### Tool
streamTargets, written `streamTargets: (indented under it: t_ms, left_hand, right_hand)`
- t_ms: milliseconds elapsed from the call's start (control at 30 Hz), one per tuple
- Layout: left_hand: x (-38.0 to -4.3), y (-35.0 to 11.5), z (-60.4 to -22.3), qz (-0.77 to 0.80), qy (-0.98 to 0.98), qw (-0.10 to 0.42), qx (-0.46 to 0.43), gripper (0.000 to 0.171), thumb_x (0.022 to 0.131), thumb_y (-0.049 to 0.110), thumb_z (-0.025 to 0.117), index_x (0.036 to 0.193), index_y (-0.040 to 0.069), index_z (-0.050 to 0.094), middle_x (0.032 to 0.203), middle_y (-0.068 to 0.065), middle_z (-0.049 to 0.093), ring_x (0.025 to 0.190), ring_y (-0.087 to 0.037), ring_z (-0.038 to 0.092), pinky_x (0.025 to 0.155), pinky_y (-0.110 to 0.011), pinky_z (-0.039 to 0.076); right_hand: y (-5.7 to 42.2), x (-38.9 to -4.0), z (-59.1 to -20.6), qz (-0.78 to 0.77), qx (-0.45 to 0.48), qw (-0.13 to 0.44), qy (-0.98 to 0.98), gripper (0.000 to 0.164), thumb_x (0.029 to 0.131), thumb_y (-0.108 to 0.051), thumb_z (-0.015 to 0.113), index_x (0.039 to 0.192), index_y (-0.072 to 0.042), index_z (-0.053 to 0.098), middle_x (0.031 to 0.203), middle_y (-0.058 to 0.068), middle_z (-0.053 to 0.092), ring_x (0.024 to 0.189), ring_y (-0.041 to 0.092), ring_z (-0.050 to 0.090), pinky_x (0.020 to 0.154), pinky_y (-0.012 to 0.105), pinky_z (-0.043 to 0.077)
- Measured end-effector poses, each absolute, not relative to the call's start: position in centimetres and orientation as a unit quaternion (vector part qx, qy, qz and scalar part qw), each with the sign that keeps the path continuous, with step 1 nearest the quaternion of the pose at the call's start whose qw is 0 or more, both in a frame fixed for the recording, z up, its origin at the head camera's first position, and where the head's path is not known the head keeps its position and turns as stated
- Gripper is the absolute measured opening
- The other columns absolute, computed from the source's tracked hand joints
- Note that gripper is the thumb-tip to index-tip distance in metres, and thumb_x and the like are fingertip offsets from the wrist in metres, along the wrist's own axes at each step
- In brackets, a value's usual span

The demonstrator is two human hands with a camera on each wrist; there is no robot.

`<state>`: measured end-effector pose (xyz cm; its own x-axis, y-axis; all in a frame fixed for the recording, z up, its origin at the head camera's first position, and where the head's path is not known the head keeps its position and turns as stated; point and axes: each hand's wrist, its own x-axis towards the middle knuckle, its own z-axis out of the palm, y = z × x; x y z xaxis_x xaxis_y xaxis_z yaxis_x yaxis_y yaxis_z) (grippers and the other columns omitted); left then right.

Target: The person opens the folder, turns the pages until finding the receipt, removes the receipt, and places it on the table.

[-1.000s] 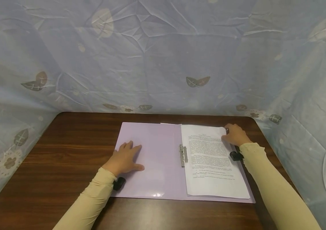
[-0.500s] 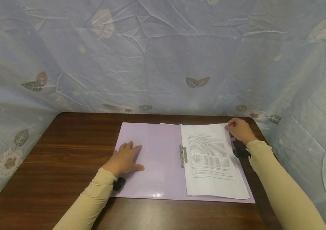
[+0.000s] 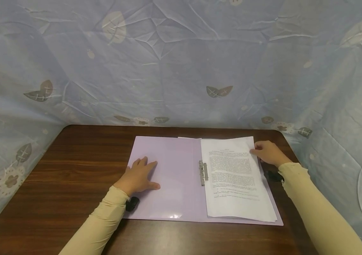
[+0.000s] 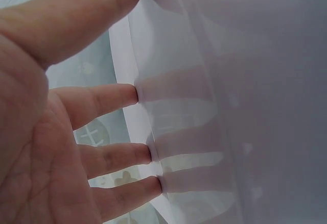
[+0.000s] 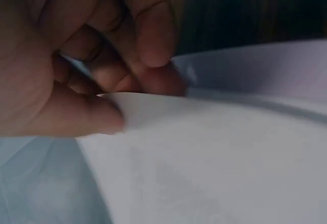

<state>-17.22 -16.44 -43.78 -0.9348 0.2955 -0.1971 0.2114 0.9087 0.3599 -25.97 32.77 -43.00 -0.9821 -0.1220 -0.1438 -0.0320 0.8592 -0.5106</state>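
A purple folder lies spread flat, with a metal clip near its spine. On its right half sits a stack of printed paper. My left hand rests on the left cover, fingers spread; in the left wrist view its fingertips touch the smooth, reflecting cover. At the stack's upper right edge, my right hand pinches the top sheet between thumb and fingers. The right wrist view shows that sheet's edge raised, with the purple cover behind it.
The folder lies on a dark brown wooden table with rounded far corners. A leaf-patterned pale cloth hangs behind and on both sides. A white edge pokes out beyond the folder's far side. A black wrist camera sits under the left wrist.
My right hand has moved from the stack's upper edge to the far corner, then back down its right side, lifting the paper's upper right corner. My left hand has stayed put.
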Motion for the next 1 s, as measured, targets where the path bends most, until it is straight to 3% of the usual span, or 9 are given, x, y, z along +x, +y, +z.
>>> streamTargets:
  t_ms: [233, 333, 433, 533, 700, 867, 1000]
  left_hand:
    - [-17.1, -16.6, -43.8, 0.171, 0.970, 0.117, 0.131, 0.090, 0.080, 0.046, 0.087, 0.152, 0.006, 0.051, 0.159, -0.033, 0.035, 0.145, -0.057, 0.030, 0.109, -0.080, 0.027]
    - [-17.1, -16.7, -43.8, 0.175, 0.969, 0.113, 0.129, 0.090, 0.080, 0.046, 0.087, 0.152, 0.006, 0.051, 0.159, -0.033, 0.036, 0.146, -0.057, 0.031, 0.108, -0.080, 0.027]
    - [-17.2, -16.7, -44.0, 0.173, 0.970, 0.112, 0.127, 0.091, 0.080, 0.047, 0.087, 0.152, 0.007, 0.051, 0.159, -0.032, 0.036, 0.146, -0.056, 0.031, 0.108, -0.080, 0.028]
    - [-17.2, -16.8, -44.1, 0.170, 0.971, 0.111, 0.125, 0.091, 0.079, 0.047, 0.087, 0.152, 0.007, 0.050, 0.159, -0.032, 0.036, 0.146, -0.056, 0.031, 0.108, -0.080, 0.029]
    - [-17.2, -16.7, -44.1, 0.172, 0.971, 0.110, 0.122, 0.092, 0.079, 0.048, 0.087, 0.152, 0.006, 0.050, 0.159, -0.032, 0.036, 0.146, -0.056, 0.031, 0.108, -0.080, 0.029]
    - [-17.2, -16.6, -44.1, 0.174, 0.971, 0.114, 0.121, 0.092, 0.079, 0.047, 0.087, 0.153, 0.006, 0.050, 0.159, -0.032, 0.035, 0.146, -0.056, 0.031, 0.108, -0.079, 0.029]
    - [-17.2, -16.5, -44.2, 0.172, 0.971, 0.112, 0.120, 0.092, 0.079, 0.047, 0.087, 0.152, 0.006, 0.051, 0.159, -0.032, 0.036, 0.146, -0.056, 0.031, 0.108, -0.079, 0.030]
  right_hand:
    - [32.9, -25.3, -42.8, -0.267, -0.066, 0.009, 0.961, 0.016, 0.102, -0.018, 0.063, 0.096, -0.004, 0.067, 0.079, 0.008, 0.061, 0.068, 0.022, 0.054, 0.061, 0.035, 0.045]
    - [33.0, -25.1, -42.6, -0.283, -0.062, 0.028, 0.957, 0.020, 0.102, -0.021, 0.064, 0.104, -0.001, 0.069, 0.087, 0.011, 0.066, 0.073, 0.022, 0.059, 0.066, 0.036, 0.049]
    - [33.1, -24.6, -42.5, -0.311, -0.050, 0.083, 0.945, 0.031, 0.102, -0.023, 0.066, 0.116, 0.003, 0.069, 0.103, 0.016, 0.071, 0.082, 0.023, 0.065, 0.074, 0.039, 0.057]
    - [33.1, -23.9, -42.4, -0.323, -0.041, 0.121, 0.938, 0.031, 0.101, -0.024, 0.068, 0.115, 0.003, 0.070, 0.102, 0.015, 0.072, 0.083, 0.023, 0.066, 0.075, 0.039, 0.060]
    - [32.8, -22.6, -42.1, -0.320, -0.040, 0.113, 0.940, 0.026, 0.101, -0.025, 0.067, 0.106, 0.000, 0.070, 0.094, 0.010, 0.068, 0.079, 0.022, 0.063, 0.071, 0.037, 0.057]
    - [32.5, -21.4, -41.6, -0.336, -0.034, 0.099, 0.936, 0.026, 0.103, -0.027, 0.065, 0.106, -0.002, 0.068, 0.091, 0.008, 0.070, 0.077, 0.024, 0.064, 0.072, 0.039, 0.056]
    - [32.3, -20.8, -41.3, -0.338, -0.038, 0.066, 0.938, 0.027, 0.103, -0.027, 0.065, 0.106, -0.001, 0.068, 0.082, 0.006, 0.070, 0.070, 0.022, 0.062, 0.065, 0.037, 0.054]
